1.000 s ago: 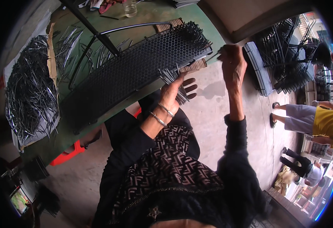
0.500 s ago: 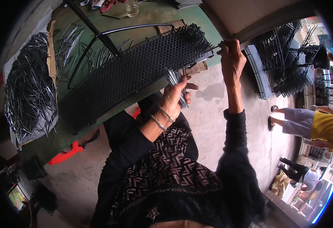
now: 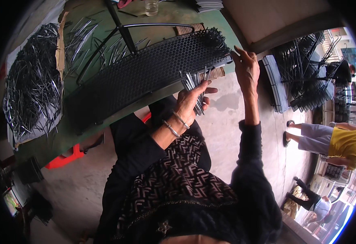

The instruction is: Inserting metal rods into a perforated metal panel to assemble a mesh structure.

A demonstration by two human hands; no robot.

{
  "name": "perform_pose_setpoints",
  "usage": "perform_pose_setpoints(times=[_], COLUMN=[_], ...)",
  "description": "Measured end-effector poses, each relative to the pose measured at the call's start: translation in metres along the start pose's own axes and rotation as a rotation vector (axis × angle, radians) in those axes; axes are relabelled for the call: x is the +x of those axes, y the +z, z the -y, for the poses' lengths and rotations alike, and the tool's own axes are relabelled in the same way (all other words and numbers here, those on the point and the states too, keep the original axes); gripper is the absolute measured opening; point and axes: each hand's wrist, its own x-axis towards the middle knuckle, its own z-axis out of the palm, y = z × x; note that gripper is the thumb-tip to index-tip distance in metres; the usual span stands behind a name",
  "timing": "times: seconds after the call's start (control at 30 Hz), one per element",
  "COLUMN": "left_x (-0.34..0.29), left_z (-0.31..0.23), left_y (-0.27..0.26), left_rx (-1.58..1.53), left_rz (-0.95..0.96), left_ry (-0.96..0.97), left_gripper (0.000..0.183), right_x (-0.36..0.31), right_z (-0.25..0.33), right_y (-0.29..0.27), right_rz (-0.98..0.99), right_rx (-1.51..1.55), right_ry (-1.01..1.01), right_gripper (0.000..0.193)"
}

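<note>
My left hand [image 3: 189, 102] is closed around a fanned bundle of thin, dark, shiny strips [image 3: 191, 82], below the near edge of a long black panel [image 3: 145, 67] full of small round holes. Dark strips [image 3: 215, 42] stand in a dense tuft at the panel's right end. Beside that end is my right hand [image 3: 246, 69], with thumb and index fingertips drawn close together at the panel's corner. Whatever lies between those fingertips is too small to make out. The panel rests on a green table, and a black tubular frame [image 3: 123, 30] is joined to its far side.
A heap of loose strips [image 3: 33, 85] fills a box at left; more strips [image 3: 78, 44] lie scattered on the green table [image 3: 169, 16]. A glass [image 3: 151, 7] stands at the back. Similar black racks [image 3: 308, 73] are stacked at right, where a person in yellow [image 3: 344, 144] stands.
My right hand has come closer to the panel's right end and slightly lower. The strips in my left hand are spread wider. The whole view has shifted a little.
</note>
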Motion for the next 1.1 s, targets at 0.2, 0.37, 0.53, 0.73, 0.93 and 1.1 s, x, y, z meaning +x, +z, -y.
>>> perform_pose_setpoints(times=[0.2, 0.37, 0.53, 0.73, 0.93, 1.1], left_x=[-0.003, -0.003, 0.008, 0.021, 0.020, 0.016], left_z=[-0.001, -0.003, 0.003, -0.004, 0.005, 0.005], left_y=[-0.001, -0.004, -0.011, -0.022, -0.018, -0.017], left_rx=[0.066, 0.112, 0.065, -0.094, -0.219, -0.251], left_rz=[-0.009, 0.053, 0.051, -0.020, -0.045, -0.070], left_ry=[-0.044, -0.059, -0.059, -0.216, -0.134, -0.092], left_gripper=[0.024, 0.030, 0.035, 0.034, 0.028, 0.023], right_x=[-0.020, -0.023, -0.012, 0.013, 0.026, 0.034], right_z=[0.023, 0.024, 0.021, 0.028, 0.005, 0.011], right_y=[-0.019, -0.023, -0.029, -0.025, 0.012, 0.010], right_rz=[0.832, 0.863, 0.797, 0.157, 0.028, 0.062], right_rx=[0.638, 0.873, 0.917, 0.523, 0.402, 0.269], right_ry=[0.083, 0.155, 0.219, 0.142, -0.023, -0.015], right_gripper=[0.029, 0.026, 0.021, 0.014, 0.015, 0.015])
